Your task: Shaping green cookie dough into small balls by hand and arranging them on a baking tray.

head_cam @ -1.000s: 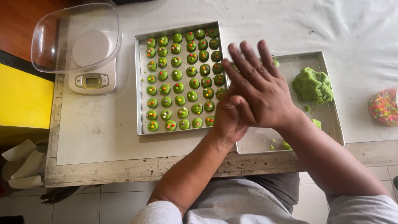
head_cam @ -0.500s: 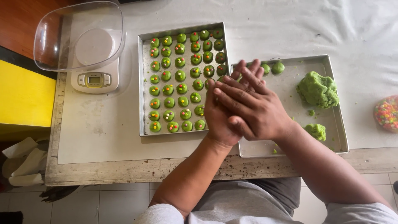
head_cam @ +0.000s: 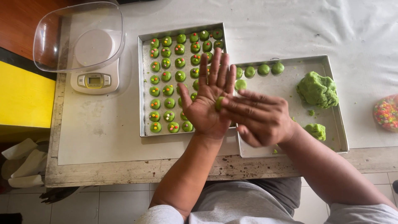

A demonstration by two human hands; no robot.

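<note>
From my feed, the palms that were stacked flat together half a second ago have slid apart, so the rolling stroke has reached its end and the piece shows. My left hand (head_cam: 209, 103) lies palm up, fingers spread and pointing away. The green dough ball (head_cam: 218, 103) sits at the base of those fingers. My right hand (head_cam: 259, 118) crosses from the right, palm down, fingertips pressing the ball's near side. Beyond the left fingers is the filled tray (head_cam: 143, 83); under the right wrist, the second tray (head_cam: 290, 143) with the dough lump (head_cam: 317, 89).
</note>
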